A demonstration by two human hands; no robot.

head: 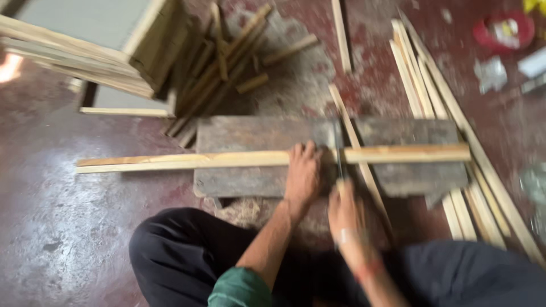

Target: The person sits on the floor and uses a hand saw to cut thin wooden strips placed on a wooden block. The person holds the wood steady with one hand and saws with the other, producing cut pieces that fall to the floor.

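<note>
Head view. Your left hand (303, 170) presses flat, fingers spread, on the long wooden strip (267, 158), which lies across a dark, worn board (250, 142) on the red floor (62, 227) — apparently the pressure pins the strip so it cannot slide. Your right hand (344, 211) is closed around the handle of a saw (339, 149), whose blade crosses the strip just beside your left fingers. Motion blur softens both. More strips (432, 96) lie at the right; offcuts (227, 62) and sawdust sit beyond the board — a stacked wooden frame (85, 54) stands upper left.
</note>
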